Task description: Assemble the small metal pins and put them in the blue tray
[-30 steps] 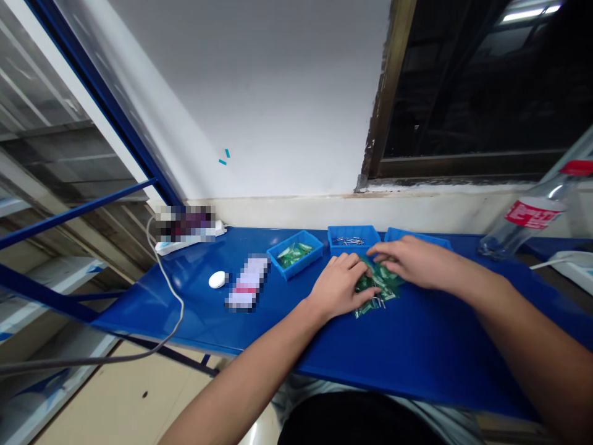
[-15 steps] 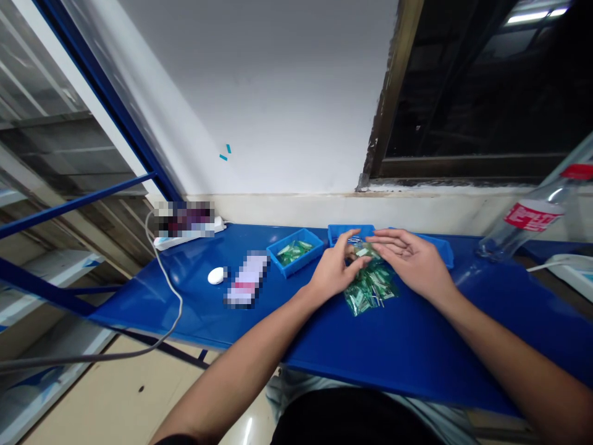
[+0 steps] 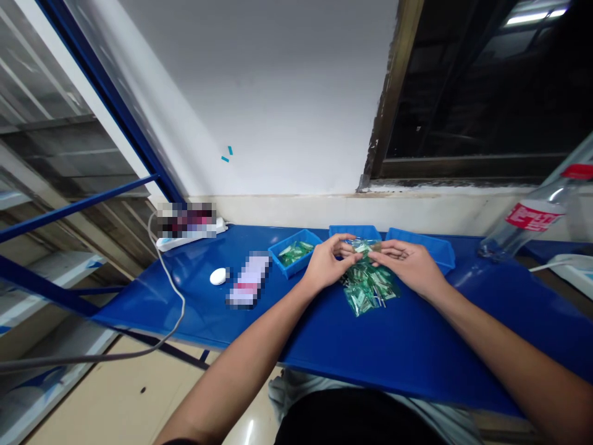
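Note:
Between the fingertips of both my hands is a small clear plastic bag (image 3: 363, 245) with something pale green in it. My left hand (image 3: 328, 262) pinches its left side. At its right side, the thumb and fingers of my right hand (image 3: 408, 264) are closed on the bag. Just beneath lies a pile of small green packets (image 3: 370, 289) on the blue table, with thin metal-looking pins among them. Behind my hands stand a blue bin (image 3: 354, 232) and another blue bin (image 3: 438, 250), both partly hidden by my fingers.
A blue bin (image 3: 296, 252) with green packets stands left of my hands. Further left lie a phone (image 3: 250, 279), a round white object (image 3: 217, 276) and a white power strip (image 3: 192, 236) with a grey cable (image 3: 178, 296). A plastic bottle (image 3: 523, 222) leans at the right.
My hands have come down slightly and closed their fingers on the small bag's two sides. Before, the fingers were more spread above the pile.

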Motion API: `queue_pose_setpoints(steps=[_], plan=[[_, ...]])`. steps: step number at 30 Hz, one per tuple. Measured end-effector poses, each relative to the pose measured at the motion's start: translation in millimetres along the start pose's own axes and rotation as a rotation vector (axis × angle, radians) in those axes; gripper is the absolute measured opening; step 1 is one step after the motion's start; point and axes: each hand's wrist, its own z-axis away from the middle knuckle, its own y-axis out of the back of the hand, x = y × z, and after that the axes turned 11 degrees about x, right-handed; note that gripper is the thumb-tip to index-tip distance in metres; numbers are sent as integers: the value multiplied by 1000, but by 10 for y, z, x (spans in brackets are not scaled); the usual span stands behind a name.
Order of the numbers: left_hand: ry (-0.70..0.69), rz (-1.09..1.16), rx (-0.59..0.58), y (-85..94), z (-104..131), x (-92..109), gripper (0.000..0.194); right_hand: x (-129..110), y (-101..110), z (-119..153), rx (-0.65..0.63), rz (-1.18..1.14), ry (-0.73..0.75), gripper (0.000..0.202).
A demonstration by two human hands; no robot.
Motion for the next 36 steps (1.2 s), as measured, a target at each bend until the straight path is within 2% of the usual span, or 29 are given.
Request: queue_pose_setpoints(steps=[6, 14, 17, 19, 22, 26, 30, 32, 36], plan=[[-7, 9, 33, -24, 48, 6, 39, -34, -102, 76, -1, -92, 22, 50], [-52, -4, 16, -46, 53, -10, 45, 21, -91, 59, -40, -81, 15, 46], [-82, -59, 77, -36, 42, -11, 44, 51, -103, 55, 39, -73, 34, 46], [-97, -139, 117, -19, 43, 12, 33, 77, -108, 57, 110, -57, 62, 44], [-88, -209, 75, 4, 64, 69, 31, 123, -109, 66, 147, -10, 119, 40], [-60, -125, -38, 3, 92, 90, 48, 154, -133, 99, 37, 72, 252, 32], [-78, -159, 15, 17, 58, -9, 40, 128, -181, 138, -112, 55, 319, 31], [-47, -155, 47, 34, 35, -61, 35, 105, -192, 145, -74, 73, 319, 30], [14, -76, 43, 48, 31, -79, 36, 64, -167, 130, 106, 166, 361, 37]])
